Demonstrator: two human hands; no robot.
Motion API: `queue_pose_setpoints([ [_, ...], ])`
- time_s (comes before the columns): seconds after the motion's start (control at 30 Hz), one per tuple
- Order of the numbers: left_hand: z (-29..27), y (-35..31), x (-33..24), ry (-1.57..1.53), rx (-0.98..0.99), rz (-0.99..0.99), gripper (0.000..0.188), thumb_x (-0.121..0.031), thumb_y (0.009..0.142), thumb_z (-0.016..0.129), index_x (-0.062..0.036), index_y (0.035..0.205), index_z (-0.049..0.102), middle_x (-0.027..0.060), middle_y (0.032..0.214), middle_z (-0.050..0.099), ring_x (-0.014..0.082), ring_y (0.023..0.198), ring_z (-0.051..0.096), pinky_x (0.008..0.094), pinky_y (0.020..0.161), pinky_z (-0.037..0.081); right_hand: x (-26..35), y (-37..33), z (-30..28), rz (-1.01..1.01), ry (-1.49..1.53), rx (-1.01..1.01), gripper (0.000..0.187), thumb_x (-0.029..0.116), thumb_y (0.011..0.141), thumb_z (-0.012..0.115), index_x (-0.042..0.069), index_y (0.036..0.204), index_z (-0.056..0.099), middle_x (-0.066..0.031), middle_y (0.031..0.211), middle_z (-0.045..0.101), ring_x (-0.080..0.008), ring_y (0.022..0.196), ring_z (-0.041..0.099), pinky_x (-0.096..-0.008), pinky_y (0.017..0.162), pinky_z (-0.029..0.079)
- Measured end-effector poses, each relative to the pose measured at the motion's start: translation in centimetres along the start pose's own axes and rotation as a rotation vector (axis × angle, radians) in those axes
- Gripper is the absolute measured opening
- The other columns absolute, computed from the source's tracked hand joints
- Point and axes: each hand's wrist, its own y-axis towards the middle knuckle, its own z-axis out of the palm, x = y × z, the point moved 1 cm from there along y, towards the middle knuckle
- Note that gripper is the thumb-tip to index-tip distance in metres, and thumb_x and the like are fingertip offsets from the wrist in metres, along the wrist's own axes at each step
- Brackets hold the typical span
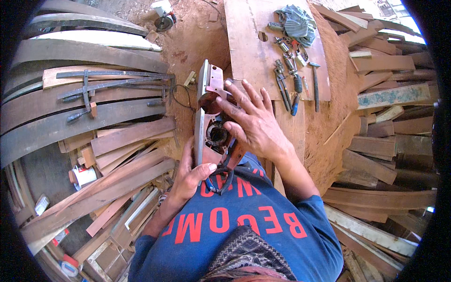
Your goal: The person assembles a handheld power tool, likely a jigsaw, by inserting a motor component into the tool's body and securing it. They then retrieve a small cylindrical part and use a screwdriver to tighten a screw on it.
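A partly opened electric hand planer [200, 134] is held on edge in front of my blue shirt. Its body is reddish, with flat grey sole plates along the left side and a round dark opening showing. My left hand [187, 177] grips the near end, thumb on top and fingers behind. Spread over the right side of the planer is my right hand [260, 128], its fingers stretched out and the fingertips at the body. Whatever lies under that palm is hidden. A dark cable [229, 181] hangs by the near end.
A plywood board [249, 61] ahead carries pliers [281, 82], a screwdriver [295, 105], a hammer [315, 84] and a striped cloth [298, 28]. Wood stacks [376, 145] line the right. Long planks [84, 127] with bar clamps [86, 89] fill the left. Sawdust covers the ground.
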Motion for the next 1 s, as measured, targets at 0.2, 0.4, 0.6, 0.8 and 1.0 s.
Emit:
queue_pose_setpoints([
  [0.2,1.0,0.5,-0.1,-0.139,-0.01,-0.035,0.087,-0.019,0.095,0.073,-0.0025,0.169,0.028,0.0192,0.157,0.05,0.0279,0.145,0.052,0.0425,0.123,0.043,3.2,-2.0,-0.7,-0.279,0.303,0.093,0.054,0.05,0.108,0.056,0.017,0.149,0.069,-0.0173,0.178,0.033,-0.0438,0.165,0.025,-0.0718,0.13,0.01],
  [0.4,0.9,0.8,-0.7,-0.139,-0.007,-0.095,0.079,-0.017,0.093,0.071,-0.0013,0.162,0.036,0.0193,0.144,0.063,0.0272,0.127,0.068,0.0412,0.114,0.053,-3.1,-3.7,0.8,0.188,0.52,-0.396,0.035,-0.008,0.086,0.073,0.006,0.118,0.075,-0.0212,0.136,0.064,-0.0401,0.121,0.065,-0.045,0.098,0.056],
  [0.6,0.9,1.4,-0.7,-0.163,-0.032,-0.085,0.079,-0.019,0.092,0.072,0.0,0.16,0.037,0.0204,0.143,0.062,0.0288,0.126,0.069,0.0425,0.113,0.054,-3.1,-2.1,2.1,0.028,0.422,-0.451,0.053,-0.007,0.089,0.068,0.01,0.14,0.071,-0.0222,0.138,0.063,-0.0399,0.117,0.068,-0.0448,0.096,0.057],
  [0.8,0.7,2.1,-1.1,-0.147,-0.022,-0.071,0.081,-0.02,0.092,0.073,0.0005,0.162,0.036,0.0207,0.144,0.061,0.0296,0.127,0.067,0.043,0.112,0.055,-2.8,-2.6,2.6,0.009,0.201,-0.322,0.064,0.004,0.086,0.073,0.019,0.148,0.068,-0.019,0.157,0.055,-0.0409,0.138,0.057,-0.0523,0.112,0.045],
  [1.0,0.4,2.3,-0.9,-0.131,-0.044,-0.077,0.081,-0.019,0.091,0.073,0.0005,0.161,0.038,0.0191,0.141,0.062,0.0259,0.123,0.067,0.0389,0.109,0.055,-1.0,-3.6,2.1,-0.026,0.17,-0.249,0.058,0.005,0.084,0.071,0.02,0.141,0.074,-0.0173,0.156,0.057,-0.0376,0.139,0.057,-0.052,0.113,0.044],
])
